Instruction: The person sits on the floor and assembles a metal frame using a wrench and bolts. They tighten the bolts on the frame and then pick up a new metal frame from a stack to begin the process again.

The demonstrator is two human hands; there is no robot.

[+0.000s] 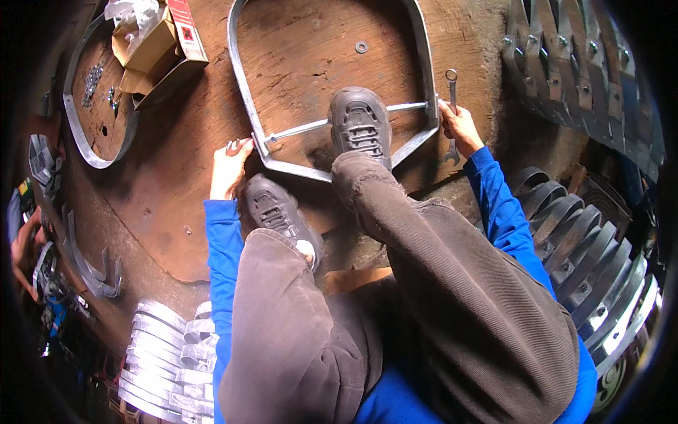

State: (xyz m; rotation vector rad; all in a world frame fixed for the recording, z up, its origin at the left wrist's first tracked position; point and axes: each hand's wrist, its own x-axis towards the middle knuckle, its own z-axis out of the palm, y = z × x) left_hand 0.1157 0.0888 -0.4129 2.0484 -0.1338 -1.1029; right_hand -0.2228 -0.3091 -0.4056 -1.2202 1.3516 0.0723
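A bent flat metal band (238, 63) lies on the wooden board, with a thin metal rod (300, 129) running across between its two sides. My left hand (227, 169) is closed at the rod's left end, outside the band; what its fingers pinch is too small to make out. At the opposite end my right hand (460, 128) is closed around a combination spanner (452, 88), its fingertips beside the band's right side. The spanner's ring end points away and its open end shows below the fingers. My right shoe (360, 120) covers the middle of the rod.
Inside the band lies a washer (361, 47). Upper left, another band (74, 116) surrounds small fasteners (92, 81) beside an open cardboard box (152, 60). Stacked metal bands stand at right (565, 233) and lower left (152, 353); bolted ones (586, 56) stand upper right. A person's arm (27, 240) shows far left.
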